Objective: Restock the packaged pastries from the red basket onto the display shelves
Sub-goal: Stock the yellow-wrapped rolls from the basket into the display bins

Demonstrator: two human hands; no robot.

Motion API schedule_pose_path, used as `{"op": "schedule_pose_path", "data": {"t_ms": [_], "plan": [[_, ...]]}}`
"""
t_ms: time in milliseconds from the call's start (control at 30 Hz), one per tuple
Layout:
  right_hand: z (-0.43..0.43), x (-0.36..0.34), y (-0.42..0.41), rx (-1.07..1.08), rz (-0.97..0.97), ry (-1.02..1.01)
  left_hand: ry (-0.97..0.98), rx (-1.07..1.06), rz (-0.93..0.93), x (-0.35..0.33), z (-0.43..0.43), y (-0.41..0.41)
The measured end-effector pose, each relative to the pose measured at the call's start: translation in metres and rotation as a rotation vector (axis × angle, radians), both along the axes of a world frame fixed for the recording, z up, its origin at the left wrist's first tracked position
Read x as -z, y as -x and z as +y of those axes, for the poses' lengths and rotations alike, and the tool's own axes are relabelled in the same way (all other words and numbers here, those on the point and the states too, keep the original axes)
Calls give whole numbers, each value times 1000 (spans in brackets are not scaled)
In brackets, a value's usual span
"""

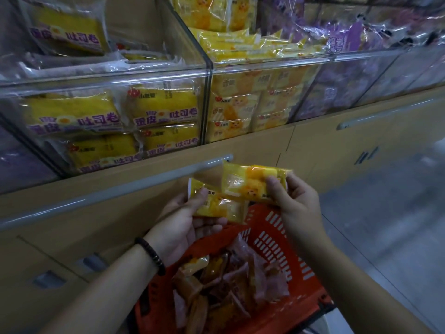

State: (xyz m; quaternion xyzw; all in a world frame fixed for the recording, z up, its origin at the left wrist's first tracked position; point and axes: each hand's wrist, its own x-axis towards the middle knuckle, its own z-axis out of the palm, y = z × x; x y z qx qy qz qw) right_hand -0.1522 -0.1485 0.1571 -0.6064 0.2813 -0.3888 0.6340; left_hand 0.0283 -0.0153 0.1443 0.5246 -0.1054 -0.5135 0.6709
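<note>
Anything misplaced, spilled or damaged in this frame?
Nothing spilled or visibly damaged. The purple packets in the right bin lie heaped at odd angles, unlike the stacked yellow packets beside them. The mixed packets in the red basket are jumbled.

A single wide-angle camera on the person's head faces forward and steeply down over the forearms, and straight edges bow toward the frame's rim. The red basket lies nearest the lens at 6 o'clock. Close up above it, the left hand at 7 o'clock grips the left packet, and the right hand at 4 o'clock grips the right packet. The clear display bins span 10 to 2 o'clock, somewhat farther off.
</note>
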Motion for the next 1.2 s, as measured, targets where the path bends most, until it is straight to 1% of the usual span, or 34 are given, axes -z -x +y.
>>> {"op": "schedule_pose_path", "data": {"t_ms": [67, 133, 233, 333, 400, 500, 533, 600, 700, 767, 833, 867, 933, 1000, 1067, 1133, 1200], "plan": [[0, -1, -1, -24, -21, -125, 9, -30, -2, 0, 0, -1], [1, 1, -4, -54, -2, -179, 10, -49, -22, 1, -1, -3], [2, 2, -6, -79, 34, -199, 11, -57, -62, 2, -2, -5], [6, -4, -2, -82, 126, -166, 95, -39, -71, -3, 4, -4], [9, -10, 0, -91, 165, -152, 136, 3, -138, -6, 12, 1], [15, -18, 4, -132, 37, -294, 137, 0, -229, -7, 21, 12], [19, -21, 5, -149, 17, -296, 138, -10, -248, -8, 24, 17], [31, -25, 6, -145, 32, -161, 152, 1, -276, -12, 27, 30], [45, -30, 8, -25, 72, 148, 174, 17, -298, -24, 31, 41], [49, -41, 12, 11, 85, 274, 197, 7, -231, -38, 37, 43], [51, -56, 19, -16, 102, 350, 238, 37, -169, -52, 45, 44], [52, -63, 22, -46, 130, 393, 255, 62, -199, -56, 48, 44], [52, -78, 25, -120, 176, 478, 259, 88, -350, -65, 49, 46], [49, -95, 29, -145, 178, 559, 239, 41, -460, -80, 45, 50], [42, -112, 36, -124, 217, 696, 244, -34, -466, -98, 40, 52], [37, -126, 44, -101, 327, 867, 269, -74, -484, -117, 36, 50], [34, -134, 49, -61, 447, 984, 307, -96, -529, -133, 30, 47]]}}
